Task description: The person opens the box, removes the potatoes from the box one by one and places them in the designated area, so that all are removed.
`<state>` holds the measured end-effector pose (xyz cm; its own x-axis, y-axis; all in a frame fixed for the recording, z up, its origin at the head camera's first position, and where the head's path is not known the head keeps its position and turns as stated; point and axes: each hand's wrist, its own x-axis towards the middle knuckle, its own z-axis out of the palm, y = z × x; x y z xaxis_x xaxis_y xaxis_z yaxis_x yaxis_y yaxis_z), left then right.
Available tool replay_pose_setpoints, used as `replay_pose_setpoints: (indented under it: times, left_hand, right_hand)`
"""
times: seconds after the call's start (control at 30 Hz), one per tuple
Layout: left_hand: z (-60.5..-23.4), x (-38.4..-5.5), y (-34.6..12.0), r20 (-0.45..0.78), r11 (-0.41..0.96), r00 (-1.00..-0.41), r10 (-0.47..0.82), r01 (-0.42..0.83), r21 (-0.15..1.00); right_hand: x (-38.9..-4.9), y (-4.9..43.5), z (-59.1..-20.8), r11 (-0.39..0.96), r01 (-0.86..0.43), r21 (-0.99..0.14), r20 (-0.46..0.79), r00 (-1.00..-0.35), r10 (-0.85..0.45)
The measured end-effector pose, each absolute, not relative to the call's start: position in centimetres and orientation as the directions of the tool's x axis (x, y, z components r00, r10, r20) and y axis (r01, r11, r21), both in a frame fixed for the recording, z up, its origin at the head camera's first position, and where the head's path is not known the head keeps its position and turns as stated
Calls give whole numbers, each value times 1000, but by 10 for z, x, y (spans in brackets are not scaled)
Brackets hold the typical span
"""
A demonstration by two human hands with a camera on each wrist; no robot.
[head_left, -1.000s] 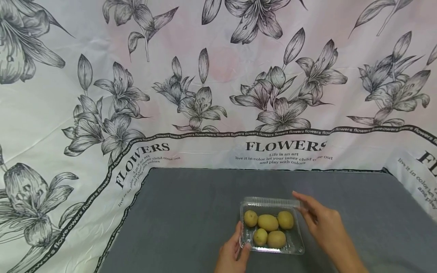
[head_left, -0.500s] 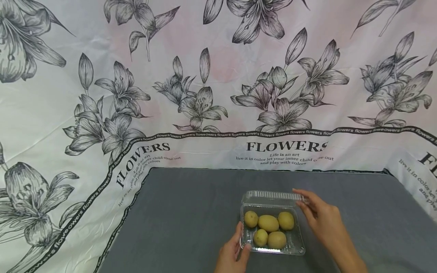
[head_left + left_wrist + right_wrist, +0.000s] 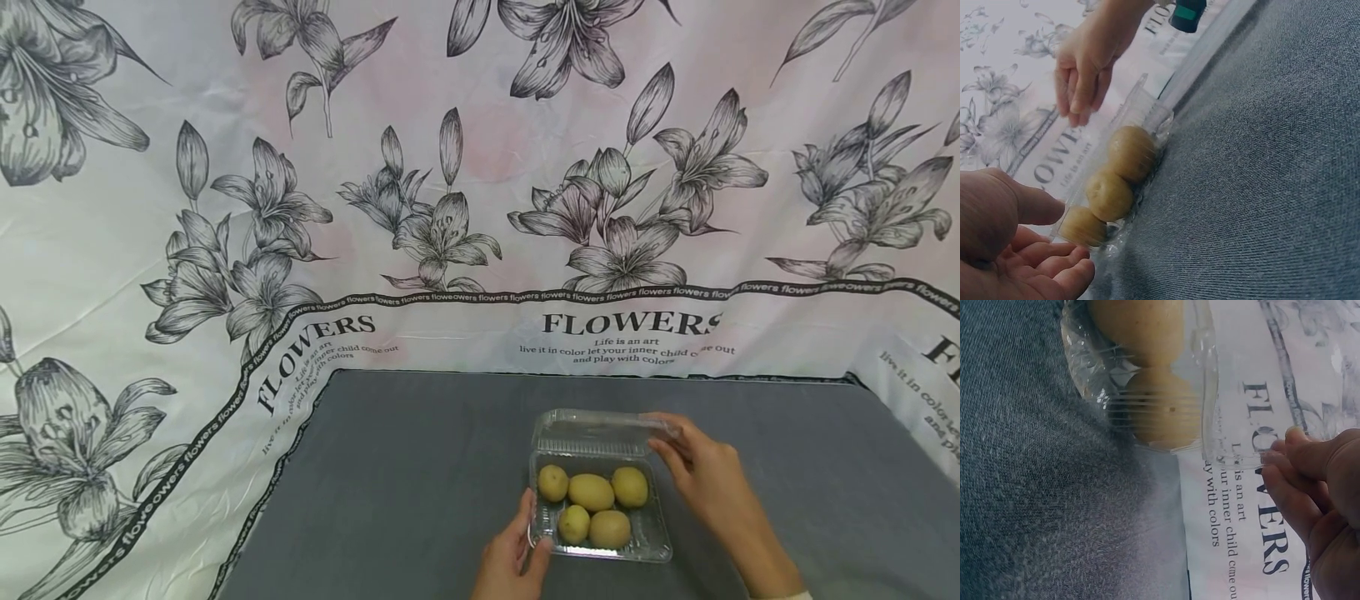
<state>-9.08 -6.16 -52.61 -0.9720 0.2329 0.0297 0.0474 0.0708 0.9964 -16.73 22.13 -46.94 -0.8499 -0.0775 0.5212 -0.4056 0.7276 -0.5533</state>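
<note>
A clear plastic clamshell container [image 3: 651, 537] stands on the grey table with several potatoes [image 3: 591, 492] in its base. Its hinged lid [image 3: 592, 432] is raised at the far side and leans back. My left hand [image 3: 513, 554] holds the base's left side, the thumb at the near corner; in the left wrist view that thumb [image 3: 1038, 203] meets the rim while the fingers lie below. My right hand [image 3: 708, 479] pinches the lid's right end, and the right wrist view has its fingertips [image 3: 1275, 459] on the clear edge. Some potatoes are hidden in both wrist views.
Grey cloth [image 3: 405, 483] covers the table. A white sheet with printed lilies and lettering [image 3: 630, 323] hangs behind and at the sides. A dark band with a teal patch [image 3: 1186, 14] is on the right wrist.
My right hand has swung the lid up and farther back, so more of its face shows. My left hand and the base have stayed nearly still.
</note>
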Motion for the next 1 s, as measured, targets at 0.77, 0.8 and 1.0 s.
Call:
replay_pose_setpoints:
  times: [0.77, 0.8, 1.0]
  left_hand:
    - [-528, -90, -61, 57, 43, -969, 241, 69, 997]
    - [-528, -90, -61, 57, 43, -970, 238, 69, 997]
    - [-527, -89, -60, 51, 38, -972, 228, 61, 997]
  right_hand:
    - [-185, 225, -481, 715, -444, -540, 507, -850, -144]
    - [-185, 225, -481, 714, -440, -544, 503, -853, -142]
    - [-187, 225, -482, 712, -403, -575, 463, -878, -123]
